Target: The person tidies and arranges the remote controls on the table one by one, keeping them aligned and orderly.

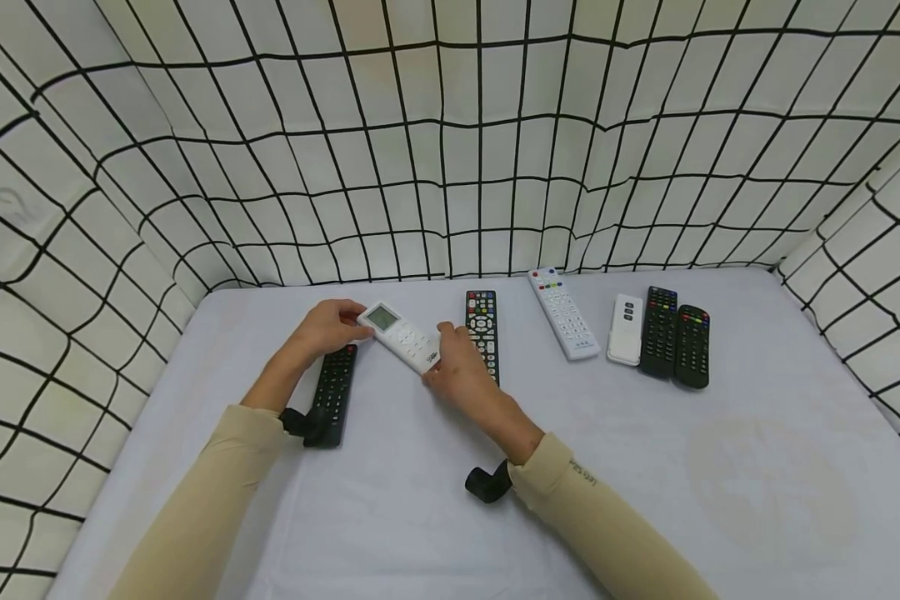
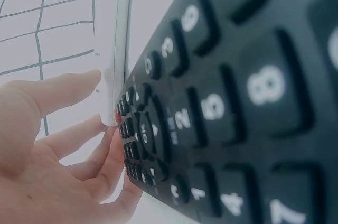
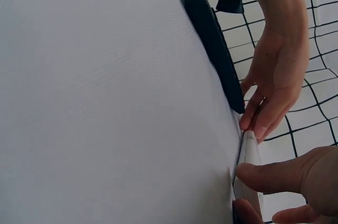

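A white air-conditioner remote (image 1: 405,340) with a small grey screen lies slantwise between both hands. My left hand (image 1: 328,327) pinches its screen end, thumb on one face and fingertips at the other in the left wrist view. At the lower end, my right hand (image 1: 463,368) holds it between thumb and fingers. In the right wrist view the white remote (image 3: 249,163) appears edge-on, close over the tablecloth. Beneath my left wrist lies a long black remote (image 1: 333,392), its number keys large in the left wrist view. My right hand partly hides another black remote (image 1: 482,307) with coloured buttons.
To the right lie a white remote (image 1: 562,312) with coloured keys, a small white remote (image 1: 625,330) and two black remotes, one longer (image 1: 658,332) and one rounded (image 1: 692,348). A black grid net (image 1: 442,167) over white walls surrounds the white-covered table (image 1: 390,500).
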{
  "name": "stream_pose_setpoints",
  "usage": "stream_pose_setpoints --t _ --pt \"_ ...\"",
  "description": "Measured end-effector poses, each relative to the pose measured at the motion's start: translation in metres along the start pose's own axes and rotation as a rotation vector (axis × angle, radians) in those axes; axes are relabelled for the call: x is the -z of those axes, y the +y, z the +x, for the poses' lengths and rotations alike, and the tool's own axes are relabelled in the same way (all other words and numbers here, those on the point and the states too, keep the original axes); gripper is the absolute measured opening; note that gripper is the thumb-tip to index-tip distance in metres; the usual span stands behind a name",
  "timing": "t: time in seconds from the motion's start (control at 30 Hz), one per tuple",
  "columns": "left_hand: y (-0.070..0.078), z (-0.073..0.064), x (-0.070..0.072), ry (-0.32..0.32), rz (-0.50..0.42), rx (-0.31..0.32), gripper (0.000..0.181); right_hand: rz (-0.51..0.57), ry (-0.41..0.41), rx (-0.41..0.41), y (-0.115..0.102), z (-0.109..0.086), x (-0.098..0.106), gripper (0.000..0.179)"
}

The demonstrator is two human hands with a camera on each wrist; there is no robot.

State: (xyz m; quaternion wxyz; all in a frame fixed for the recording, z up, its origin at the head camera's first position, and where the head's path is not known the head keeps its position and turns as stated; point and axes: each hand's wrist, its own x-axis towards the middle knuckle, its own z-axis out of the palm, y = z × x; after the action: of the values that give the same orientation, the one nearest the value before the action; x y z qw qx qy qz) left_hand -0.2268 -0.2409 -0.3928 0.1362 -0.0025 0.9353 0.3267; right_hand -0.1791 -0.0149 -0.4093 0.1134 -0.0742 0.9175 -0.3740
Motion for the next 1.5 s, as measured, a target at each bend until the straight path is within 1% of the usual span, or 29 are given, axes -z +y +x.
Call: stream_pose_setpoints --t 0.23,0.47,0.7,0.8,0.93,1.03,1.27,1.5 --pt "0.000 0.000 -0.001 0.007 -0.011 0.007 0.057 -0.040 0.024 -0.002 -0.002 -0.004 -0.003 0.079" --pt "0.002 -0.004 0.004 0.030 -0.019 0.021 0.058 0.017 0.025 0.019 -0.002 -0.010 0.003 0.081" --pt "0.008 -0.006 0.005 0.060 -0.038 0.018 0.062 0.033 0.059 0.043 -0.005 -0.018 0.008 0.082" --pt "0.008 -0.007 0.004 0.069 -0.046 0.016 0.063 0.072 0.059 0.050 -0.006 -0.020 0.006 0.082" --pt "0.006 -0.009 0.003 0.076 -0.066 0.014 0.064 0.173 0.039 0.053 -0.007 -0.024 0.002 0.081" --pt "0.005 -0.009 0.002 0.071 -0.087 0.014 0.065 0.223 0.024 0.053 -0.008 -0.027 0.000 0.076" --pt "0.006 -0.009 0.003 0.042 -0.107 0.006 0.062 0.259 -0.032 0.074 -0.008 -0.031 -0.002 0.069" --pt "0.006 -0.010 0.003 0.008 -0.104 -0.022 0.059 0.253 -0.049 0.124 -0.005 -0.033 -0.006 0.062"
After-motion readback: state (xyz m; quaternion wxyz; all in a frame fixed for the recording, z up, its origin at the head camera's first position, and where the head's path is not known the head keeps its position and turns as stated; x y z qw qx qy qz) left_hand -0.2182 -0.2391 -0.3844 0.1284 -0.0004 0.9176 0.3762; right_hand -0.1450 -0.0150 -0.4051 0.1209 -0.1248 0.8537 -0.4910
